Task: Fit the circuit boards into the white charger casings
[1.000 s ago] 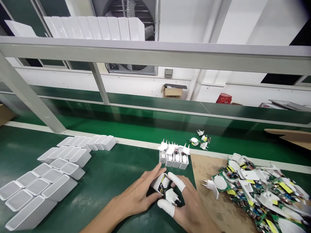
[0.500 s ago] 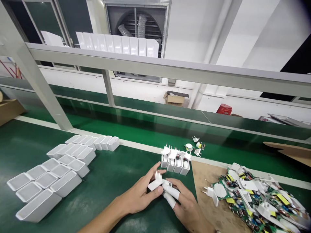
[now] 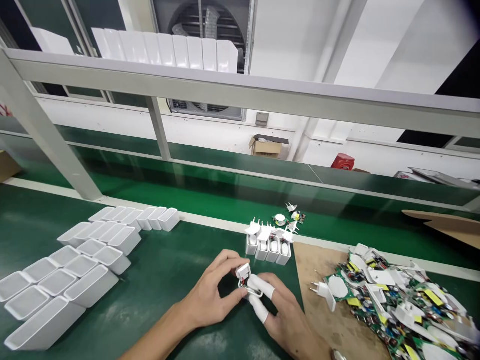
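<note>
In the middle of the bench my left hand [image 3: 212, 295] pinches a white plug cap [image 3: 243, 271] between thumb and fingers. Red wire shows just below the cap. My right hand [image 3: 287, 315], with white covers on two fingers, grips the white charger case [image 3: 255, 291] under it. Cap and case are close together; the fingers partly hide where they meet. Just beyond my hands several filled charger cases [image 3: 268, 248] stand in a row, plug caps with pins resting over their open tops.
On the left stand rows of open white cases [image 3: 67, 270]. A large heap of circuit boards with plug caps [image 3: 397, 300] covers the brown board [image 3: 318, 325] at right. A few loose boards [image 3: 296, 216] lie behind the filled row. A grey metal frame [image 3: 240, 85] crosses above.
The plug cap in my left hand has been turned, its pins no longer pointing up, and red wire shows under it. The whole view has shifted slightly.
</note>
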Motion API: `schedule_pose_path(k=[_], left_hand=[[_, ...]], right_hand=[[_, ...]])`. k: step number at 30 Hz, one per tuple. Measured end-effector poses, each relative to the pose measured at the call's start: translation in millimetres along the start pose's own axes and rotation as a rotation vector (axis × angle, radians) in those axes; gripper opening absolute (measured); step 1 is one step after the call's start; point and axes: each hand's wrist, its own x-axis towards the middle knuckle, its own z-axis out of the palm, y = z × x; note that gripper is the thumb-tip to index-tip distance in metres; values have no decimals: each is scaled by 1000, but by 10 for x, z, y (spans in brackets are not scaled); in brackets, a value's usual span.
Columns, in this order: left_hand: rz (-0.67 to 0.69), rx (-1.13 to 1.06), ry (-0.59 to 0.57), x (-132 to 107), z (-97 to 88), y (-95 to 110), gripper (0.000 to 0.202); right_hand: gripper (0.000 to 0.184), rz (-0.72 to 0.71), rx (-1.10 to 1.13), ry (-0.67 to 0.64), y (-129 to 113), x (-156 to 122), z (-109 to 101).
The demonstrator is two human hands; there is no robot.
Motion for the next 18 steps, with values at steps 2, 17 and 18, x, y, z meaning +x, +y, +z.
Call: schedule_pose_path(k=[2, 17, 18], left_hand=[[21, 17, 3, 12, -4, 35, 35], [-38, 18, -24, 33, -46, 21, 23], [-39, 15, -29, 33, -48, 18, 22]], right_hand=[[38, -26, -39, -66, -2, 7, -13], [37, 213, 143, -100, 97, -74, -7], [38, 183, 121, -142, 79, -59, -18]])
